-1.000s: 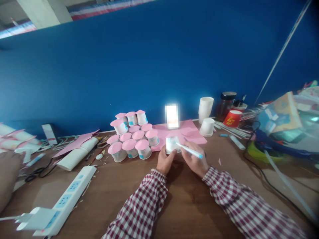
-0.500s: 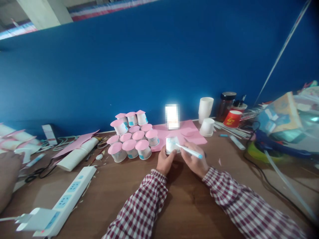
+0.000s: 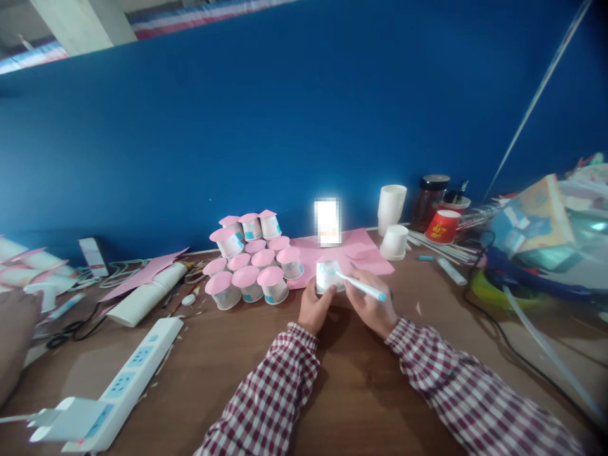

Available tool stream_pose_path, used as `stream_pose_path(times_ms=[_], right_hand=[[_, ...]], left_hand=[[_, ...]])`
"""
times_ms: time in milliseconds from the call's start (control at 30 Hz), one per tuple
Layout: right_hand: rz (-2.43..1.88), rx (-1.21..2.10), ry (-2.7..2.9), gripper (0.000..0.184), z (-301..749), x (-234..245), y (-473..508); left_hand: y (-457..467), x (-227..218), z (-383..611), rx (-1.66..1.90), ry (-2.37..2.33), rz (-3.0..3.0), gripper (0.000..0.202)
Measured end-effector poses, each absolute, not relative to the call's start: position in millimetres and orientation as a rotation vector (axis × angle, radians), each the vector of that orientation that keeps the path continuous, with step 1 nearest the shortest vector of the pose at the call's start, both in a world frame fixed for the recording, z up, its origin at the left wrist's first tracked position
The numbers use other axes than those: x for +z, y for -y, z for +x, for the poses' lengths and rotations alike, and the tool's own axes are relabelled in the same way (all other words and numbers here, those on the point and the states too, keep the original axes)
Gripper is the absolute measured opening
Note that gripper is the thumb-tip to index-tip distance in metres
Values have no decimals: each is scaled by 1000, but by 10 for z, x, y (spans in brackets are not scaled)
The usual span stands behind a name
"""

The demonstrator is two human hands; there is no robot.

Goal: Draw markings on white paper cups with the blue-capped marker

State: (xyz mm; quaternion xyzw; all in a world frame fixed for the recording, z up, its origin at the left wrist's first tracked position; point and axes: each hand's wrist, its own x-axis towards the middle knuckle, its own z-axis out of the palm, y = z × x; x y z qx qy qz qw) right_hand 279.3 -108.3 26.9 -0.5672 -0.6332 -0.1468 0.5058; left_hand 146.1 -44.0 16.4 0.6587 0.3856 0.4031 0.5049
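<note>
Nearest, on the brown surface (image 3: 228, 361), a white power strip (image 3: 128, 373) lies lower left with an adapter (image 3: 71, 418) plugged in. Past the checked sleeves, the left hand (image 3: 315, 309) grips a white paper cup (image 3: 327, 273) low on its wall, near the front edge of a pink sheet (image 3: 373, 256); the right hand (image 3: 373, 304) has its fingers closed round a pale marker (image 3: 363, 287), tip at the cup's blue-marked side. The line could skid if the light cup turned in that grip, the wall could dent under a hard press, and a thumb sliding over wet ink might smear it. A leftward swing could topple the pink-topped cups (image 3: 245, 277) just beside; their insides are hidden. Farther back, an upturned cup (image 3: 394, 242) stands before a stack of white cups (image 3: 392, 209) nested together. To their right are an upturned red cup (image 3: 443, 227), a pen-like bundle in another cup (image 3: 456, 204), and a dark-lidded jar (image 3: 430, 202), contents unclear.
</note>
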Motion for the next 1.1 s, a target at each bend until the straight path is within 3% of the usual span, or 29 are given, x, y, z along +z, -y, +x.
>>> stream_pose_path(times_ms=[1100], right_hand=[[-1310,-284,1557,10,2759,275,1109]], left_hand=[[421,116,1464,980,-929,1562,40]])
